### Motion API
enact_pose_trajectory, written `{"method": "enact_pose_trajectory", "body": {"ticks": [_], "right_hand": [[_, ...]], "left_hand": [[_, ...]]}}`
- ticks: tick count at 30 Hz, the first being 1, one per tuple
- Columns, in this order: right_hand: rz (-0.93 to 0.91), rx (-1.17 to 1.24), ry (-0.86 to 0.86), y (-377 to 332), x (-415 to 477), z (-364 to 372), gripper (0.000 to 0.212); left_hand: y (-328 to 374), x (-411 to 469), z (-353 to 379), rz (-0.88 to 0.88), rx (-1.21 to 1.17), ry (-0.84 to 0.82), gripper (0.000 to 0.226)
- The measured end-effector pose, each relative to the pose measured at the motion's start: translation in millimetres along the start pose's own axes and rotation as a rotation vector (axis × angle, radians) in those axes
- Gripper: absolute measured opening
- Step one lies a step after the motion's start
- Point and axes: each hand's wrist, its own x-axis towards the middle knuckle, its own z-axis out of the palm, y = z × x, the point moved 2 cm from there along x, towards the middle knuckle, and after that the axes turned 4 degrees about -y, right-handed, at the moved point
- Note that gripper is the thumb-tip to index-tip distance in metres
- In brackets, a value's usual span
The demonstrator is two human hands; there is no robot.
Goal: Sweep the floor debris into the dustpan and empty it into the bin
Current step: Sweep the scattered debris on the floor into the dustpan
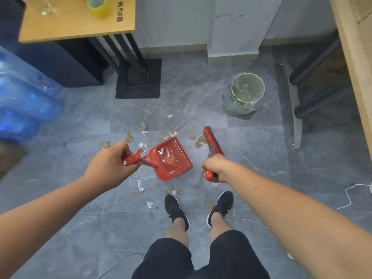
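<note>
Okay: left hand (112,160) curled tight round the handle of the red dustpan (171,158), pan jutting right of the fist, round sticker inside. Right hand (215,168) grips the red brush (211,138) by its handle, bristle head beyond the knuckles, beside cardboard scraps (198,144) on the grey floor (251,150). Green-rimmed bin (247,90) (clear liner, contents unclear) stands well apart, far right.

My left hand (112,160) covers most of the handle of the dustpan (171,158); my right hand (216,168) hides the grip of the brush (210,136). The blue water jugs (24,101) run blurred off the left edge
</note>
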Motion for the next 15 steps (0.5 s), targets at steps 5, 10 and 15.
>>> {"method": "enact_pose_trajectory", "body": {"ticks": [5, 10, 15], "right_hand": [[-0.014, -0.088, -0.053, -15, -5, 80, 0.018], [-0.006, -0.162, -0.105, -15, -3, 163, 0.013], [-0.006, -0.235, -0.151, -16, -8, 222, 0.012]], "left_hand": [[-70, -24, -27, -0.067, -0.052, 0.041, 0.034], [-130, -51, -46, -0.161, -0.099, 0.088, 0.034], [-175, -77, -55, -0.23, -0.129, 0.125, 0.033]]}}
